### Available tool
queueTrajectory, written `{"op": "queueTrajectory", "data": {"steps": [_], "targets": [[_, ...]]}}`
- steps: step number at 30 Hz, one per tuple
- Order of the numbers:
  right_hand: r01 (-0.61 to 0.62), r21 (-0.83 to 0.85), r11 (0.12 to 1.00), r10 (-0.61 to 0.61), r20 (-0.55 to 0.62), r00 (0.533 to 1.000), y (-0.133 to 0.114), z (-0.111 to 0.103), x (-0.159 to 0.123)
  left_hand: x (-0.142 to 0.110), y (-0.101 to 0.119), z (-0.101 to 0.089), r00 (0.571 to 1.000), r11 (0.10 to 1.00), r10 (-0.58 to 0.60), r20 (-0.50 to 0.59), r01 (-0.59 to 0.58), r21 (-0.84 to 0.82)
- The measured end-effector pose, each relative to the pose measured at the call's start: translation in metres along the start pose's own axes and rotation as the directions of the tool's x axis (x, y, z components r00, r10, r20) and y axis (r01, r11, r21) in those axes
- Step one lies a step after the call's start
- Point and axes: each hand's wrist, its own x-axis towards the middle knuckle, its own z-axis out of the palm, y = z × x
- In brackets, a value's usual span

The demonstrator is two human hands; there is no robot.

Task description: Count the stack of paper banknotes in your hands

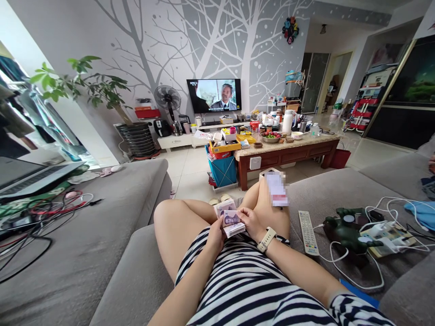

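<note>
Low over my lap, my left hand (pixel 215 233) is closed around the near edge of a stack of banknotes (pixel 235 230). The thumb of that hand lies along the left end of a purple banknote (pixel 231 218) marked with a 5. My right hand (pixel 250 221), with a pale watch on its wrist, pinches the right end of this purple note. More banknotes (pixel 224 206) lie just beyond, between my legs; what supports them is hidden. A blurred-out flat item (pixel 277 189) rests by my right thigh.
On the grey sofa to my right lie a remote control (pixel 308 233), a dark green figure (pixel 348 228) and a power strip (pixel 387 240) with white cables. A laptop (pixel 41 174) and tangled cords are on the left. Ahead stands a crowded coffee table (pixel 288 149) beside a blue bin (pixel 222 172).
</note>
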Motion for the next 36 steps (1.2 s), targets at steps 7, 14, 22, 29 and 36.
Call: {"op": "queueTrajectory", "data": {"steps": [7, 14, 22, 29, 36], "targets": [[0.007, 0.051, 0.999, -0.007, 0.001, 1.000, 0.0021, -0.0019, 0.0010, -0.0007, 0.0000, 0.0032, 0.999, 1.000, 0.000, -0.046, -0.001, -0.029], [-0.021, 0.009, 1.000, 0.021, 0.003, 1.000, -0.0050, -0.0029, -0.0021, -0.0005, -0.0007, 0.0045, 0.998, 1.000, -0.010, -0.057, 0.009, -0.010], [-0.017, -0.009, 1.000, 0.017, 0.016, 1.000, 0.0016, -0.0068, -0.0001, 0.0030, -0.0036, -0.0009, 0.999, 1.000, -0.018, -0.042, 0.019, 0.022], [-0.039, 0.029, 0.999, 0.039, 0.022, 0.999, -0.0016, -0.0038, -0.0008, -0.0016, 0.0008, 0.0050, 0.998, 1.000, -0.014, -0.057, 0.015, 0.017], [-0.061, 0.069, 0.996, 0.061, 0.010, 0.998, 0.0000, -0.0018, 0.0004, -0.0011, 0.0005, 0.0040, 0.998, 0.999, -0.025, -0.051, 0.026, 0.019]]}}
